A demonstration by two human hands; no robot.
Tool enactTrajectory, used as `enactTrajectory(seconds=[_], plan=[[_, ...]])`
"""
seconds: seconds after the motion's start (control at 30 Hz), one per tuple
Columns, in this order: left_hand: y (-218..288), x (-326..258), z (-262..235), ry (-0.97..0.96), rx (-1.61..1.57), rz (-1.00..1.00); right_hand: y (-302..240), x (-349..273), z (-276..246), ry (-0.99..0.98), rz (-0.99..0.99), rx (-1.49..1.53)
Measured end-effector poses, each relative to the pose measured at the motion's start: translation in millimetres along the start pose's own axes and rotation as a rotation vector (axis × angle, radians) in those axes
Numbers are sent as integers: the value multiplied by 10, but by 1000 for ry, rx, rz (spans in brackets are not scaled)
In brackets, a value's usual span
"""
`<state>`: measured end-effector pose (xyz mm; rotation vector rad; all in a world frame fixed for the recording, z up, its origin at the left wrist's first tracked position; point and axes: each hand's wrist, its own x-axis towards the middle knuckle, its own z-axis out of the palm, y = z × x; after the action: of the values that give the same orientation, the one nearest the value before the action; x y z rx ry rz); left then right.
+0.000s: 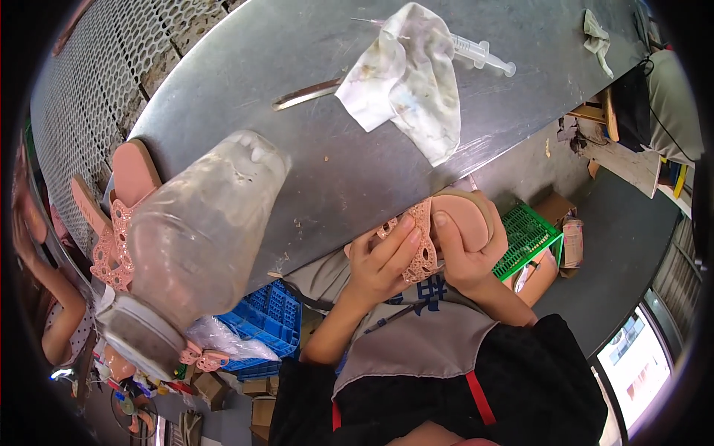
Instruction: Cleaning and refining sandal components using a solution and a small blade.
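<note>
Spanning most of the view, a grey metal table [349,171] carries a clear plastic jar [201,230] lying on its side near the left edge, a stained cloth [409,74], a syringe [480,53] just beyond the cloth, and a thin metal blade [305,94] beside it. Below the table edge, both hands close on a pink sandal [454,223]: the left hand [379,264] pinches its lacy strap [424,245], the right hand [468,260] cups the sole from beneath. More pink sandals [119,215] sit behind the jar, partly hidden. Blue crate [271,320] and green crate [528,234] lie below.
</note>
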<state>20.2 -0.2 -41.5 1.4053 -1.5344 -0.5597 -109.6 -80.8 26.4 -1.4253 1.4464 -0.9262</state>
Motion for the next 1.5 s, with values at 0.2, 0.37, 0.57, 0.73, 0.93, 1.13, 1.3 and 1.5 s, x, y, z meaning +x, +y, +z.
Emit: enactTrajectory(seconds=[0.2, 0.37, 0.57, 0.73, 0.93, 1.13, 1.3, 1.5], plan=[[-77, 11, -11, -76, -62, 0, 29, -16, 9, -5, -58, -118], [-141, 3, -31, -151, -118, 11, 90, 10, 58, 78, -195, -130], [-221, -2, 43, -98, -105, 68, 203, -18, 21, 54, -241, -107], [-147, -20, 80, -15, 38, 91, 332, -72, 40, 76, -42, 107], [159, -69, -7, -132, 306, 298, 460, -209, -427, -135, 315, 460], [396, -295, -107, -212, 430, 426, 369, -450, -769, -248, 361, 525], [520, -437, -213, -238, 478, 545, 284, -681, -965, -373, 451, 422], [652, -510, -361, -307, 496, 582, 212, -835, -1012, -413, 371, 325]])
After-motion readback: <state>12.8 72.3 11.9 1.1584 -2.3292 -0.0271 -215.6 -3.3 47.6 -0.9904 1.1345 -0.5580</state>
